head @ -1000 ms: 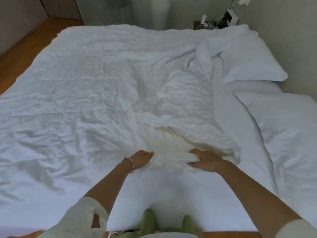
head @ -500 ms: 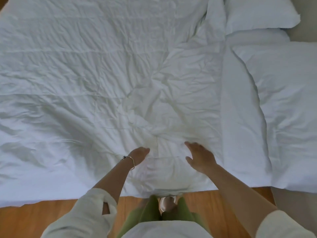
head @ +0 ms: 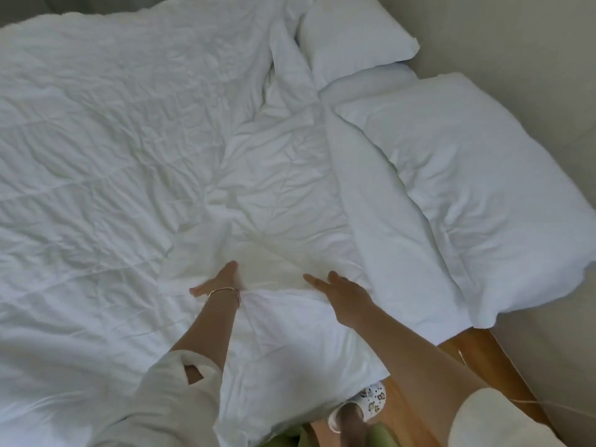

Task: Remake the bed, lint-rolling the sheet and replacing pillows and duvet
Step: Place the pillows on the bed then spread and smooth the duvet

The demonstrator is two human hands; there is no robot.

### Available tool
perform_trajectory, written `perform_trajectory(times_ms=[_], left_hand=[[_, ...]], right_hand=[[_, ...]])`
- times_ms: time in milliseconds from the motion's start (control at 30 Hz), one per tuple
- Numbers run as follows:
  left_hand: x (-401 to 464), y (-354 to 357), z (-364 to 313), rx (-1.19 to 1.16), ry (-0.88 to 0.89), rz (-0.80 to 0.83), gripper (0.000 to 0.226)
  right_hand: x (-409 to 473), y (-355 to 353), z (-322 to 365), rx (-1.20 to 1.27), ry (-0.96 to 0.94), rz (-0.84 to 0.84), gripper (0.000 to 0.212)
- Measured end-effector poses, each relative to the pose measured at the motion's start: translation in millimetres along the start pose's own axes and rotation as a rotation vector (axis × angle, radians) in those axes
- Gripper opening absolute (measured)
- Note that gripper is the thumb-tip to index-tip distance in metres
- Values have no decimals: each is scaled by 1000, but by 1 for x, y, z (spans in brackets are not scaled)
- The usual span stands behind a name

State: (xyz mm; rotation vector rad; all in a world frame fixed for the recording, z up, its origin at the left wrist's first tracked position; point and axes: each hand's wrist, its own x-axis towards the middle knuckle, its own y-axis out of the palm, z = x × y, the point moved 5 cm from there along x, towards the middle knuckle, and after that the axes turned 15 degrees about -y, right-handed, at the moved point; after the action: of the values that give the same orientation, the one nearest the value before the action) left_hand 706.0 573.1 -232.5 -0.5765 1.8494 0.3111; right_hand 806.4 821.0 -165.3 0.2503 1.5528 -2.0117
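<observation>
While I stand at the side of the bed [head: 403,79], the white duvet [head: 113,156] lies spread across it, wrinkled, its near edge hanging toward the wooden floor [head: 467,350]. My left hand [head: 219,280] rests flat on the duvet, fingers straight. My right hand [head: 342,293] lies beside it, fingers extended and released on the fabric, grasping nothing. Two pillows [head: 467,175] sit right of the duvet's edge.

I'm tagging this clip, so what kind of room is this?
Most likely a bedroom: a bed spread with a rumpled white duvet, two white pillows by the wall, and a wooden floor beside it.
</observation>
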Motion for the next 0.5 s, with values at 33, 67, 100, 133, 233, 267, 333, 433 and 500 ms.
perform_trajectory(times_ms=[33, 67, 100, 133, 233, 267, 333, 433, 500], left_hand=[[-13, 15, -2, -19, 49, 54, 123], [-23, 34, -3, -34, 120, 111, 106], [-46, 54, -3, 8, 212, 185, 96], [-73, 77, -2, 79, 322, 268, 92], [-161, 151, 30, 563, 716, 533, 82], [-190, 172, 50, 694, 817, 641, 80], [-231, 209, 100, 909, 932, 792, 78], [-266, 249, 177, 1149, 1012, 886, 77], [-269, 263, 217, 1309, 1020, 861, 77]], right_hand=[[-7, -3, -5, 12, -11, -7, 100], [-17, -6, -12, 31, -14, -15, 100], [-27, -8, -22, 59, -5, -24, 98], [-37, -10, -35, 123, 26, -43, 96], [-71, -36, -80, 584, 142, -312, 75], [-82, -51, -97, 816, 149, -488, 67], [-105, -82, -130, 1370, 104, -781, 54], [-136, -113, -176, 1838, 40, -1007, 73], [-158, -121, -208, 1677, 195, -1182, 99]])
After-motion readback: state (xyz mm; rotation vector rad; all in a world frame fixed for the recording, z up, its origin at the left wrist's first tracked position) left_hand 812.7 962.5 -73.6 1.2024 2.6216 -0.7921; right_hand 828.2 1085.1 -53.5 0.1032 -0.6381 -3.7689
